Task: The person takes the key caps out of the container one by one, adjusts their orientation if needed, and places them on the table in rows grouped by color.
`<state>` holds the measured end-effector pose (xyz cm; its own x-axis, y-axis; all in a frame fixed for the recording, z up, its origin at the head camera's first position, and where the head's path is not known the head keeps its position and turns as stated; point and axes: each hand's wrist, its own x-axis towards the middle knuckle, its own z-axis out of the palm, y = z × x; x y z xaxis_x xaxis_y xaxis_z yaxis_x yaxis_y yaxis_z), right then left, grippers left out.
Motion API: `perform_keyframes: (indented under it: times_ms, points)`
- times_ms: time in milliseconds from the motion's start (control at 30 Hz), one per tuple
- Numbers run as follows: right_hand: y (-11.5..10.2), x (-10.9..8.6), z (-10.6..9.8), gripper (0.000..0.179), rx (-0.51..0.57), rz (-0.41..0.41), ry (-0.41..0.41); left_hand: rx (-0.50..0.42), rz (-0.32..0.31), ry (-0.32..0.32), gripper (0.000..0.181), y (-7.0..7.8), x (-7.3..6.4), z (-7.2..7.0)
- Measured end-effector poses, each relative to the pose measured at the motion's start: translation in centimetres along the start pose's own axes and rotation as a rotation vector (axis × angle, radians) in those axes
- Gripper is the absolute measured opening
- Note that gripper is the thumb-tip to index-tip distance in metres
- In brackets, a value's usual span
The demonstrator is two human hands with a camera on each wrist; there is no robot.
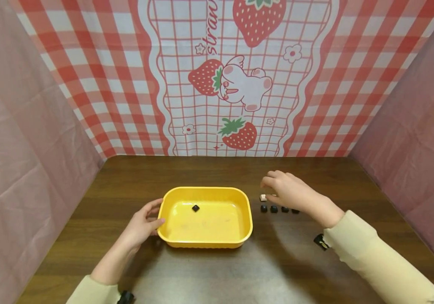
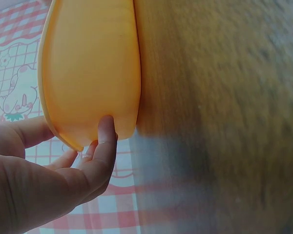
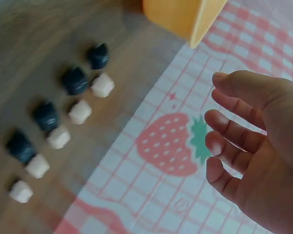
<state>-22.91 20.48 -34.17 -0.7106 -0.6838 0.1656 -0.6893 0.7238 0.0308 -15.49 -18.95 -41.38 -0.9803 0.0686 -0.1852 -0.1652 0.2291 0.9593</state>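
Note:
My left hand grips the left end of a yellow plastic tub, thumb over the rim and fingers against its outer wall, as the left wrist view also shows. Inside the tub lies one small black keycap. To the right of the tub, my right hand hovers over two rows of keycaps, its fingers loosely bent and holding nothing. The nearer row is black keycaps; behind it come cream-white keycaps, mostly hidden by the hand in the head view.
The brown wooden table bears everything. A strawberry-print checked cloth hangs at its back edge, and pink cloths hang along both sides. Black straps show at the wrists.

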Motion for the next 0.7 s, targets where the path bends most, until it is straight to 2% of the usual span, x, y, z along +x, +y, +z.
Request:
perform_keyframes:
  times_ms: [333, 700]
  points:
    - [-2.7, 3.9, -1.0, 0.022, -0.061, -0.164, -0.009, 0.002, 0.001, 0.004, 0.056, 0.0, 0.0, 0.0]
    - [-5.9, 8.1, -1.0, 0.026, -0.142, -0.321, -0.079, 0.004, 0.01, 0.005, 0.056, -0.4, 0.2, -0.1]
